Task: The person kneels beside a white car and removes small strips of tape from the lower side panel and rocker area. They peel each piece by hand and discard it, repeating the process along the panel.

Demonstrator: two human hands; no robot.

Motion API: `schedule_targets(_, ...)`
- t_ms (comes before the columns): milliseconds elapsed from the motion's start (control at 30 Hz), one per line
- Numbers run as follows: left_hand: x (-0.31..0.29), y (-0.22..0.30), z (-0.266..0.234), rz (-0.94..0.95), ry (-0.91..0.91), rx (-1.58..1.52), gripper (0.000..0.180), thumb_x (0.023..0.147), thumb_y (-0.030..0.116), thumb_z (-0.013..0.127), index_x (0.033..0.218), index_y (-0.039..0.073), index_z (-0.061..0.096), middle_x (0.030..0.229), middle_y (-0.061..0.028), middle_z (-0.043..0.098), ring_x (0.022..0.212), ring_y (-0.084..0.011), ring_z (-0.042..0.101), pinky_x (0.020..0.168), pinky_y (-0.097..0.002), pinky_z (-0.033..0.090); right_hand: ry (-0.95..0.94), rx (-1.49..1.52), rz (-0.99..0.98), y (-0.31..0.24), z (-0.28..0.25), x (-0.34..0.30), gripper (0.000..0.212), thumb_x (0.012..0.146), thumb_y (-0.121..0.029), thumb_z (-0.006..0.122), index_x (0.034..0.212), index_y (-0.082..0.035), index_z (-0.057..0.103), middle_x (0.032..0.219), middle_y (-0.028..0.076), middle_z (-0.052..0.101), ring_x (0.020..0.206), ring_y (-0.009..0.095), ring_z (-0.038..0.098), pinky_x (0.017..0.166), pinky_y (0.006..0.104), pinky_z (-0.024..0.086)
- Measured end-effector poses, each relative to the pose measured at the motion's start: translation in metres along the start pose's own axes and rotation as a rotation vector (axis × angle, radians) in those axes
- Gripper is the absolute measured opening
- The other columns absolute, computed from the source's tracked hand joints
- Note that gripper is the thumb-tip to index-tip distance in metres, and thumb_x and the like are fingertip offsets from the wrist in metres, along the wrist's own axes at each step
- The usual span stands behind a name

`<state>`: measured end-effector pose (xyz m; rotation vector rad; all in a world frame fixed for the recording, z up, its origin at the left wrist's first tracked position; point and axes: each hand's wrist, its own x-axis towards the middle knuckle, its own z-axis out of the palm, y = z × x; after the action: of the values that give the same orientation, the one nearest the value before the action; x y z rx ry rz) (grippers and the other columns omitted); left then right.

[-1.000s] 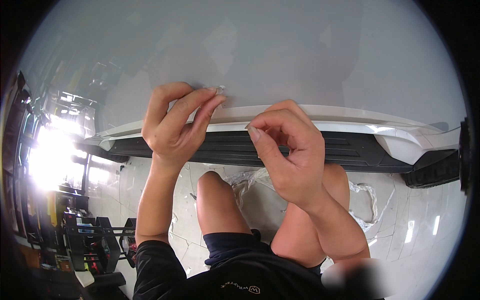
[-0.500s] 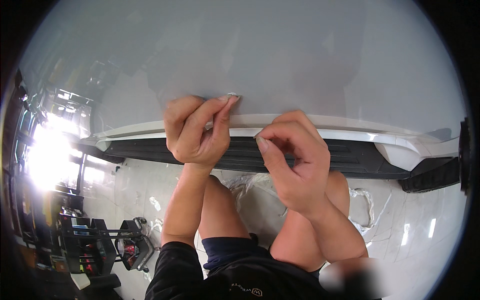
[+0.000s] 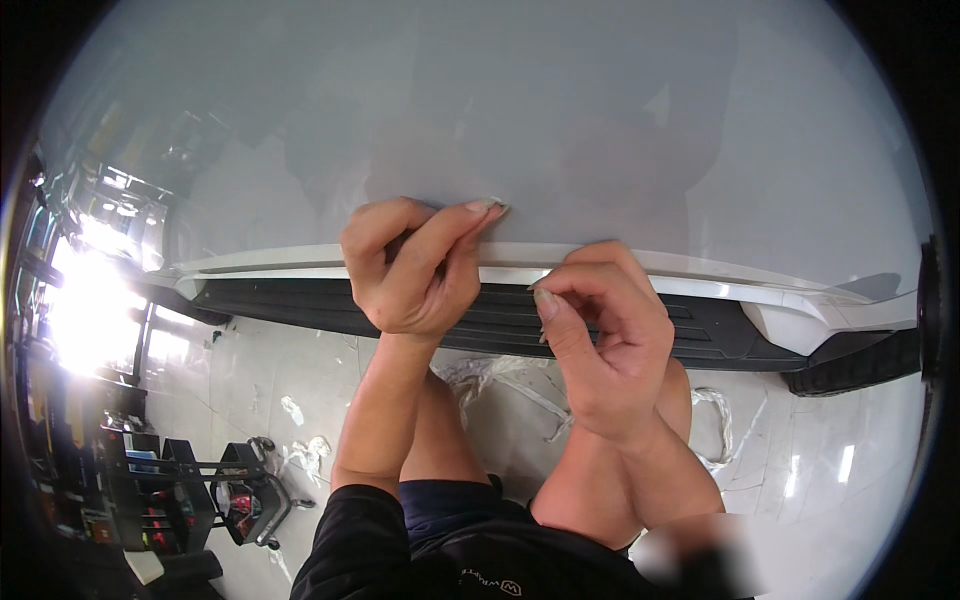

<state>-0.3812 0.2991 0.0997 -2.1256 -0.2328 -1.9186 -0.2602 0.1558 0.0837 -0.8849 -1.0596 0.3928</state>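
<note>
Glossy grey bodywork [image 3: 560, 110] backs the left hand [image 3: 418, 270], which pinches a shiny sliver [image 3: 497, 205] that a slackened grip could drop, while it stays unclear whether the right hand [image 3: 617, 350] pinches anything.

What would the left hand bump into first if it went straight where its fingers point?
Probably the grey car body panel. The left hand has its pinched fingertips seemingly near it, though I can't tell whether they touch.
</note>
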Motion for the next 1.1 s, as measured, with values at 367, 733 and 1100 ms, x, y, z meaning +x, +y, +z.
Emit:
schedule_targets(367,0.003,0.006,0.001,-0.044,0.038,-0.03,0.024,0.07,0.001,0.093,0.087,0.011,0.08,0.094,-0.001,0.053,0.071,-0.0149,0.053,0.057,-0.0302,0.042,0.015,-0.05,-0.007,0.001,0.003,-0.003,0.006,0.093,0.006,0.068,0.099,0.003,0.07,0.096,0.008,0.063,0.076,0.01,0.06,0.065,0.0223,0.05)
schedule_targets(733,0.006,0.045,0.02,-0.517,0.097,0.125,0.109,0.085,0.058,0.082,0.159,0.0,0.028,0.164,-0.03,0.016,0.152,-0.0485,0.016,0.118,-0.0626,0.018,0.029,-0.002,-0.006,0.001,0.004,-0.005,0.005,0.096,0.007,0.065,0.1,0.005,0.067,0.099,0.008,0.063,0.077,0.01,0.061,0.067,0.0241,0.052)
schedule_targets(1100,0.002,0.043,0.028,-0.534,0.007,0.119,0.103,0.099,0.051,0.067,0.167,-0.002,0.011,0.172,-0.034,-0.003,0.159,-0.0538,-0.006,0.12,-0.0698,-0.003,0.043,-0.084,-0.004,0.004,-0.007,-0.009,0.008,0.095,0.009,0.063,0.102,0.007,0.067,0.101,0.01,0.062,0.076,0.011,0.061,0.065,0.0241,0.051)
